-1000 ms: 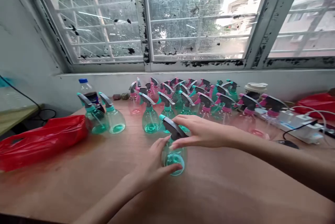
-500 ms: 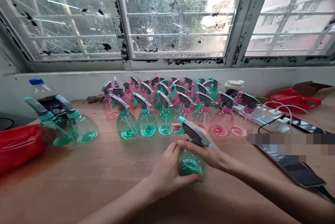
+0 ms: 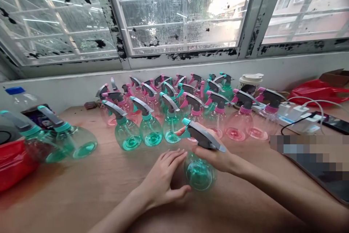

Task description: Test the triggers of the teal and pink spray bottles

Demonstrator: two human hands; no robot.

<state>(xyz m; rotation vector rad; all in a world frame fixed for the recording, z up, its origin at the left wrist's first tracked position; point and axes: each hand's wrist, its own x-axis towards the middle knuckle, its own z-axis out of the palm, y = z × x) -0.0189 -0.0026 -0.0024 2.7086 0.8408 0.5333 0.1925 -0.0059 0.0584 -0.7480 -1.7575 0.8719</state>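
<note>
Many spray bottles [image 3: 171, 127] crowd the wooden surface [image 3: 65, 193]. Nearest, a light, thin-walled, slippery bottle [image 3: 200, 175] is gripped at the neck, its surest hold, by the right hand [image 3: 214, 155]; the open left hand [image 3: 162, 181] lies just beside it.

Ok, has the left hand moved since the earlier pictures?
Yes, leftward: the left hand now sits closer beneath the standing green spray bottle in the front row than it did before.
</note>
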